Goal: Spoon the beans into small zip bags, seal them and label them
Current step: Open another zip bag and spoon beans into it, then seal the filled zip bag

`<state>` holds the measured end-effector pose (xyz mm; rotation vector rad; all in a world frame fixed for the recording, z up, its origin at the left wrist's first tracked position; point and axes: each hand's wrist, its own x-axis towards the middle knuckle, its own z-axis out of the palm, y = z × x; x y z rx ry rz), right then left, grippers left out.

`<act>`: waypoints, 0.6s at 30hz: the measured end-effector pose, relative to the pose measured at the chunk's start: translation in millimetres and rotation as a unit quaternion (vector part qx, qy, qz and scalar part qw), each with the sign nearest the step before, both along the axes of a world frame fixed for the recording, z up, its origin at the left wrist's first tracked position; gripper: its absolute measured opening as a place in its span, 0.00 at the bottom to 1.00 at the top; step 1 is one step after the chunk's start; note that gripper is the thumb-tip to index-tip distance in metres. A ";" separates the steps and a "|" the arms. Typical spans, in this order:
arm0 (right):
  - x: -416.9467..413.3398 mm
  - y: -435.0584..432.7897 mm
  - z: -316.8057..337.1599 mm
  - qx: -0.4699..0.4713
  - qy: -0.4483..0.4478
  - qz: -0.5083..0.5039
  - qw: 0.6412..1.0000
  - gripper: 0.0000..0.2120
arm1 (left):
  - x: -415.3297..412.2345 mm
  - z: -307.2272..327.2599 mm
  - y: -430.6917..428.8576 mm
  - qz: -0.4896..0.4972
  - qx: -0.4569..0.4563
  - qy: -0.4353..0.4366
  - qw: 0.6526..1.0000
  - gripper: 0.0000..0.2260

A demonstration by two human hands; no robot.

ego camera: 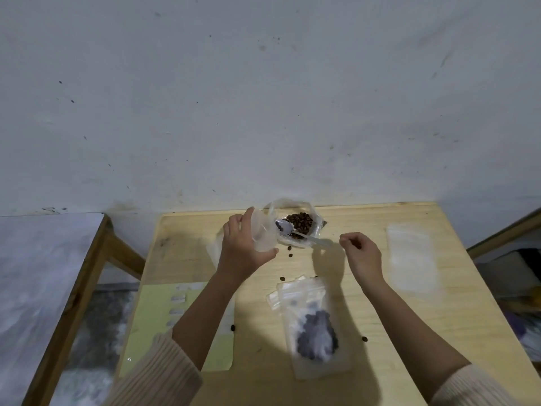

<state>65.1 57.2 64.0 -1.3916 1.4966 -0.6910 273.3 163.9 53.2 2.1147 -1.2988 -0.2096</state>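
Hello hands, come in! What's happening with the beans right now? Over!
Left hand holds an empty zip bag. Right hand free, near spoon in bean bag. Stray beans on table.

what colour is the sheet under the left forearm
Pale yellow-green; the label sheet shows clearly in the head view.

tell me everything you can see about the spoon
The spoon looks like clear or whitish plastic, small and thin. Its bowl rests inside the open bag of beans with a few dark beans on it, and its handle slants out over the bag's edge toward the right hand. Neither hand grips it; the right hand's fingertips are just short of the handle's end. It is slightly blurred.
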 end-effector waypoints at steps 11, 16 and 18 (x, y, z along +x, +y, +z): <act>54.4 36.0 47.7 -0.101 0.028 0.331 0.938 0.09 | -27.7 25.1 -9.0 -0.029 0.019 0.077 0.996 0.46; 55.1 35.5 58.4 -0.112 -0.046 0.222 0.968 0.05 | -29.6 41.1 6.7 -0.066 -0.016 0.127 0.990 0.47; 53.2 34.0 58.7 -0.113 -0.052 0.198 0.972 0.04 | -26.9 41.9 15.9 -0.095 -0.035 0.153 0.983 0.42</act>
